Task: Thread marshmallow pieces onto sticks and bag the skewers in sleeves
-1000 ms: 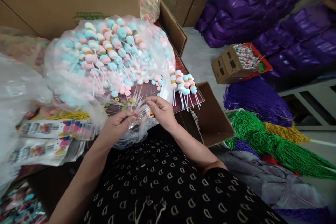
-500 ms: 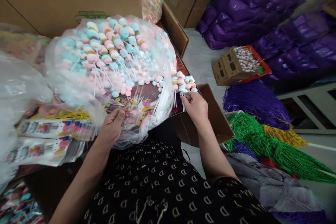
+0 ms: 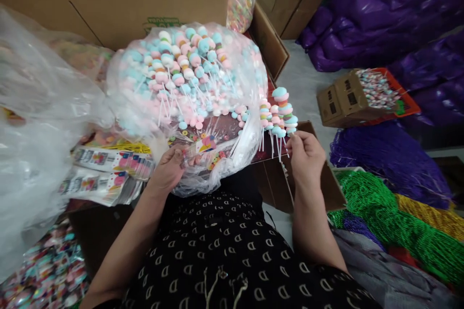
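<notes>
My left hand [image 3: 168,169] pinches a clear printed packet [image 3: 205,145] between thumb and fingers, at the near edge of a large clear plastic bag [image 3: 250,142]. Inside that bag lies a heap of marshmallow skewers [image 3: 195,60] in pink, blue and white on white sticks. My right hand [image 3: 307,154] is closed on the stick of one marshmallow skewer [image 3: 285,108], lifted and tilted at the table's right corner. Beside it, more skewers [image 3: 266,116] rest at the table edge with their sticks toward me. Whether the packet holds anything is unclear.
Stacks of printed packets [image 3: 105,186] lie left of the bag. Below them is a box of wrapped candy [image 3: 47,260]. A large carton [image 3: 119,0] stands behind, and an open carton [image 3: 326,183] at the right. Green tinsel strands [image 3: 384,203] and purple sacks [image 3: 391,14] lie beyond.
My right hand has lifted a skewer from the row at the table edge and drawn it slightly toward the right. My left hand keeps hold of the packet. The whole view has shifted.
</notes>
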`<state>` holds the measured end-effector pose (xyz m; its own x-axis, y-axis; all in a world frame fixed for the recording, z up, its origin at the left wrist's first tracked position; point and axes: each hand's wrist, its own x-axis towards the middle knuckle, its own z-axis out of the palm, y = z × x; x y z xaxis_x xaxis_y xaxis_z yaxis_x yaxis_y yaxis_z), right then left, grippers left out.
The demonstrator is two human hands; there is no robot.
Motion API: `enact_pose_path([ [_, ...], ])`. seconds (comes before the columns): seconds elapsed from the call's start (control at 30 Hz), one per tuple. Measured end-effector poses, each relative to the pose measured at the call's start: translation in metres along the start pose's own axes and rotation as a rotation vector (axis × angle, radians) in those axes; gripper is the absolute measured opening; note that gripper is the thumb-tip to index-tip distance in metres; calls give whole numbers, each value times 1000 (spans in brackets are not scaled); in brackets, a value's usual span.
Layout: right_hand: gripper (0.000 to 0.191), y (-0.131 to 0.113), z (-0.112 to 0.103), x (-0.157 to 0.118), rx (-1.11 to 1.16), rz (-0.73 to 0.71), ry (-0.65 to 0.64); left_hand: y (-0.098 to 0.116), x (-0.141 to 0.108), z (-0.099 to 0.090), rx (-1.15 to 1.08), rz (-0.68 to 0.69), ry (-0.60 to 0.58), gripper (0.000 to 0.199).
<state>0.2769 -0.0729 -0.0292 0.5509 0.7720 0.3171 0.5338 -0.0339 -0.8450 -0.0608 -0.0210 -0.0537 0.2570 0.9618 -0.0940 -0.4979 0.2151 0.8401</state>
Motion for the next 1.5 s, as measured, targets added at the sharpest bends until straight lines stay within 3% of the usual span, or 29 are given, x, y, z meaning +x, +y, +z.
enact_pose_path([
  [0.17, 11, -31, -12, -19, 242, -94, -331, -2, 0, -9, 25, 7, 21, 42],
  [0.27, 10, -42, -11, -24, 261, -125, -432, -3, 2, -11, 31, 15, 24, 42],
  [0.5, 10, -43, -7, -22, 170, -197, -478, -3, 2, -13, 86, 35, 12, 45],
  [0.73, 11, -39, -18, -12, 57, -258, -508, -1, 4, -30, 275, 10, -12, 46],
  [1.0, 25, -34, -18, -9, 80, -162, -562, 5, 0, -35, 449, -22, -56, 42],
  [1.3, 20, -25, -18, -9, 176, -102, -491, 12, -1, -22, 371, -75, -23, 47],
  [1.5, 27, -25, -10, -14, 238, -30, -537, 11, -1, -18, 231, -122, -12, 50],
])
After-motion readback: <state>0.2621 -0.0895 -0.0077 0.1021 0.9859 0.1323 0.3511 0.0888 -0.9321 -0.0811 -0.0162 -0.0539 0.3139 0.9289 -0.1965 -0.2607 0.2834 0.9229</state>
